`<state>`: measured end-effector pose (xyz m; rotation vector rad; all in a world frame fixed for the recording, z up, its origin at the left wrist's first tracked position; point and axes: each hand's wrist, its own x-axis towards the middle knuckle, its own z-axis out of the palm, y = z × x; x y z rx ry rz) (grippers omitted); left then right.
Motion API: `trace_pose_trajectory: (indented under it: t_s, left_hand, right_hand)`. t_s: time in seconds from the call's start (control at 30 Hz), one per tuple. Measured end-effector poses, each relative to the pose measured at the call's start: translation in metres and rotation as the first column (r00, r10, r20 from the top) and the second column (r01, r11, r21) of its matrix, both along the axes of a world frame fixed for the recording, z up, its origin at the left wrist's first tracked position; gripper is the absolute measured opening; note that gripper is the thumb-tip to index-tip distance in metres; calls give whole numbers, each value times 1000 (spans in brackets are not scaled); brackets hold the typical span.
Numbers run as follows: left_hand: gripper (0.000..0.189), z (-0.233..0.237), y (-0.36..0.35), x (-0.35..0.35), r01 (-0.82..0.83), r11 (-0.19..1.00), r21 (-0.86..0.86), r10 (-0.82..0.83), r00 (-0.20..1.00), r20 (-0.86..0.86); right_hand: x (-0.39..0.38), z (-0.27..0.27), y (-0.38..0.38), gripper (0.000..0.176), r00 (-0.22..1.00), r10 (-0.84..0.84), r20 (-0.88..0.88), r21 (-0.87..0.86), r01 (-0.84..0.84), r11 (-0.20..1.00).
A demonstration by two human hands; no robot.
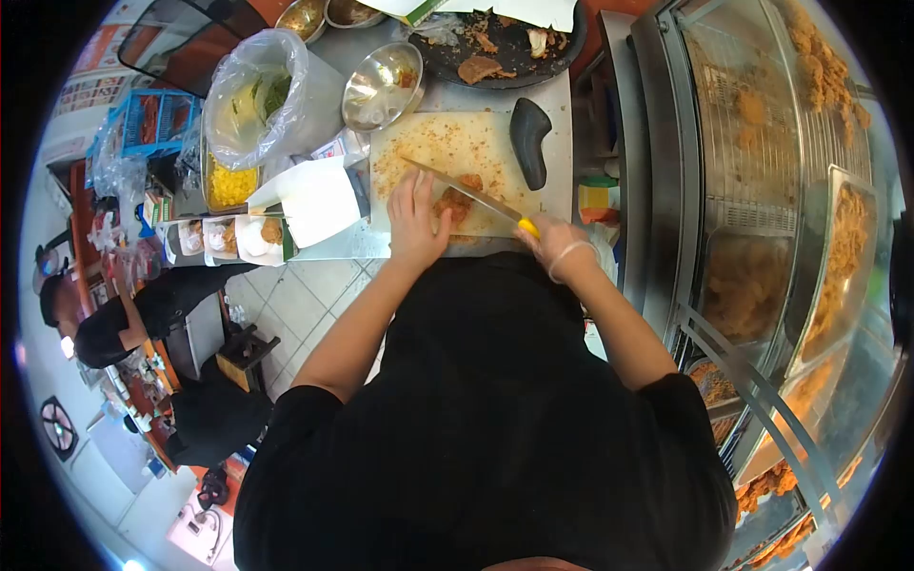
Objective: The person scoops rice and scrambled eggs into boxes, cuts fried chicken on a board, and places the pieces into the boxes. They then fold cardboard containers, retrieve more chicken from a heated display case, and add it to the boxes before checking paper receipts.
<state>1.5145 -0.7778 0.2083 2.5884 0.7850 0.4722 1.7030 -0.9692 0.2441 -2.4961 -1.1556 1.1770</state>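
Note:
A knife (466, 190) with a yellow handle is held in my right hand (555, 247), its blade slanting up and left over a cutting board (400, 138). Beneath the blade lies a piece of browned fried food (457, 203). My left hand (416, 217) rests on the board just left of the food, fingers extended and its thumb near the piece. Crumbs are scattered over the board. A dark curved object (529, 143) lies on the board's right side.
Behind the board stand a metal bowl (383, 86) and a black pan (562, 67) with scraps. To the left are a plastic-lined container (324, 100), yellow food (231, 185) and open boxes (309, 203). A glass food cabinet (681, 143) borders the right; people work far left.

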Motion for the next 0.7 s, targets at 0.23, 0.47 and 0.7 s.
trace_pose_trajectory:
  t_s: [0.23,0.47,0.7]
  left_hand:
    - [68,6,52,5,345,938,27,-325,905,-274]
    - [58,-12,64,9,351,932,91,-295,879,-375]
    - [51,11,71,10,390,917,81,-350,887,-303]
  right_hand:
    - [7,-11,17,54,999,0,-47,-95,-5,995]
    - [5,-35,32,66,999,43,-29,-148,-47,988]
    - [-9,-62,8,71,987,162,-12,-64,-162,985]
